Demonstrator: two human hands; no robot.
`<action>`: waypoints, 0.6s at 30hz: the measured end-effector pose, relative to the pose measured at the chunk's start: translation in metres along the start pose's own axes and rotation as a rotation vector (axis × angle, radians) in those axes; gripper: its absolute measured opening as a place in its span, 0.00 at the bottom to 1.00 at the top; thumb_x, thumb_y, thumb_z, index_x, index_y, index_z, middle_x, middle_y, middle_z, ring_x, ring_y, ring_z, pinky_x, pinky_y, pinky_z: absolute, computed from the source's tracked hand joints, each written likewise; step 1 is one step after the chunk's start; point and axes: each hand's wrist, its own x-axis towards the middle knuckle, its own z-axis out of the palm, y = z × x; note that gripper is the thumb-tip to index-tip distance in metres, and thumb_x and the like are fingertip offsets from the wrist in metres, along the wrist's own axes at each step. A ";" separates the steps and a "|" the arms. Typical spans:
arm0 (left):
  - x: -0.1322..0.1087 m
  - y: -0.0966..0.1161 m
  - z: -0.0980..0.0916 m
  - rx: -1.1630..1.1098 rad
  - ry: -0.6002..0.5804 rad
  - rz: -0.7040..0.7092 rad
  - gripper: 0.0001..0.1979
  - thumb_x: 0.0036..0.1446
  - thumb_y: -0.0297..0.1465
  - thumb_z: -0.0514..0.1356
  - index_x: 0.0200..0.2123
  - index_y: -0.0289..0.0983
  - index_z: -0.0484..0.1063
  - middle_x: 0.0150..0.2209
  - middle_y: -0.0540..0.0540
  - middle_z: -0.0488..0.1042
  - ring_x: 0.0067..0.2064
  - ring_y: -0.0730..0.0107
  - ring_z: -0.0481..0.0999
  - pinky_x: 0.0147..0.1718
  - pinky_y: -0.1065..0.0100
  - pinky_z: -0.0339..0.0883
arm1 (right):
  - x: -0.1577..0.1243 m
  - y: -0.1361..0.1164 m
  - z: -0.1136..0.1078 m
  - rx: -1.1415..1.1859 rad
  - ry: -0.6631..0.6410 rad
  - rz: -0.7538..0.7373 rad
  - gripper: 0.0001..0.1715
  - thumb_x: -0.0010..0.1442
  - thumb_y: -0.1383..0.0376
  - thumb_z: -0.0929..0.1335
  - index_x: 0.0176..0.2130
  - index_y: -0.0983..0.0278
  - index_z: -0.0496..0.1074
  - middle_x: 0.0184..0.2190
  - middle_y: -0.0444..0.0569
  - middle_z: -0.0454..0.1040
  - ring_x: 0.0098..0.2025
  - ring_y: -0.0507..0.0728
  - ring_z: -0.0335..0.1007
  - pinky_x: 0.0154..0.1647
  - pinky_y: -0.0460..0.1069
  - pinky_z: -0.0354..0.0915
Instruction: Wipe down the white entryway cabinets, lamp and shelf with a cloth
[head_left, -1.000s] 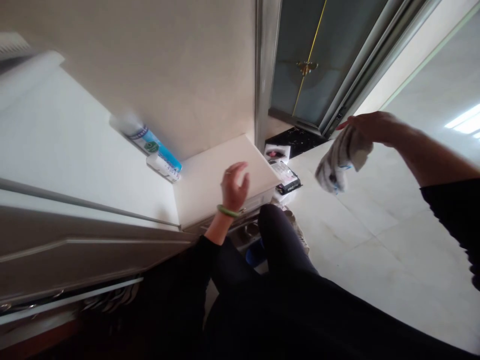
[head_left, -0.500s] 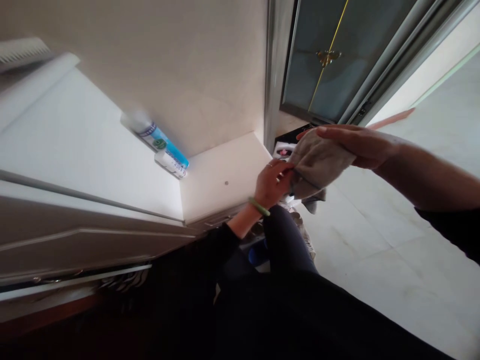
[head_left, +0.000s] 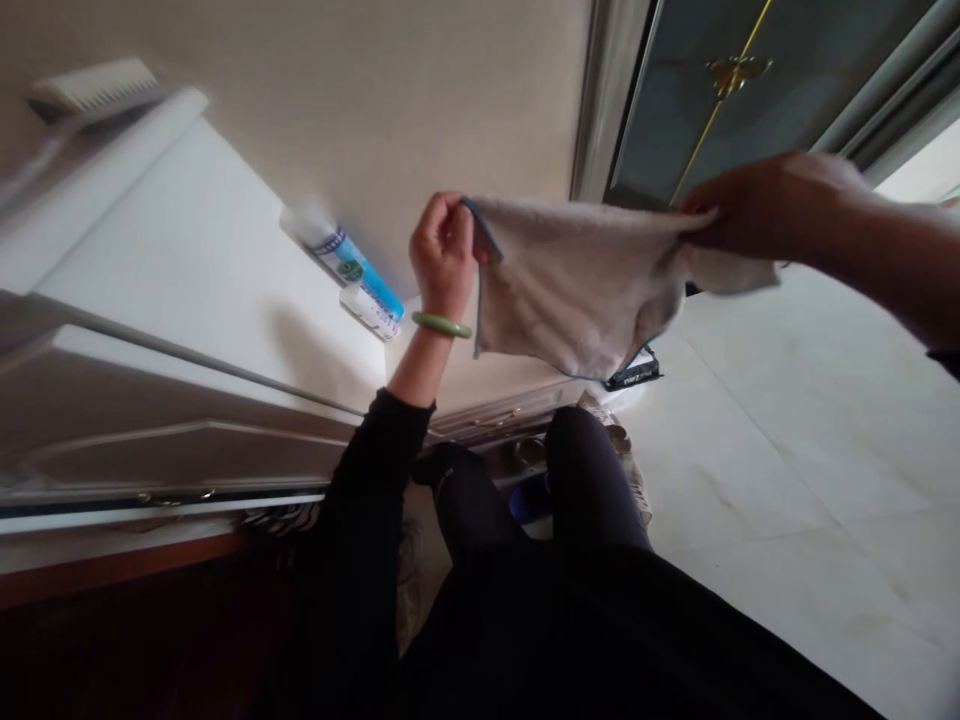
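Note:
A beige cloth (head_left: 577, 285) with a thin blue edge hangs stretched between both hands in front of me. My left hand (head_left: 442, 250), with a green bangle on the wrist, pinches the cloth's left corner. My right hand (head_left: 765, 205) grips the opposite corner, at about the same height. The cloth sags in the middle above the low white cabinet top (head_left: 187, 270).
A blue-and-white tube (head_left: 352, 270) and a small white bottle (head_left: 369, 310) lie against the wall on the cabinet. A dark glass door (head_left: 720, 90) with a brass handle stands to the right. Pale floor tiles (head_left: 787, 450) spread right; my dark-clad legs (head_left: 585, 560) fill the bottom.
My left hand left the cabinet top and took the cloth's corner. Both hands rose and pulled apart, spreading the bunched cloth open.

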 end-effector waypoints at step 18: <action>-0.174 -0.005 -0.128 -0.138 0.193 -0.880 0.09 0.70 0.38 0.64 0.38 0.42 0.71 0.29 0.54 0.74 0.27 0.72 0.78 0.29 0.70 0.78 | -0.018 0.006 0.130 0.633 -0.130 -0.667 0.30 0.67 0.38 0.68 0.49 0.54 0.86 0.45 0.49 0.86 0.44 0.61 0.83 0.52 0.58 0.75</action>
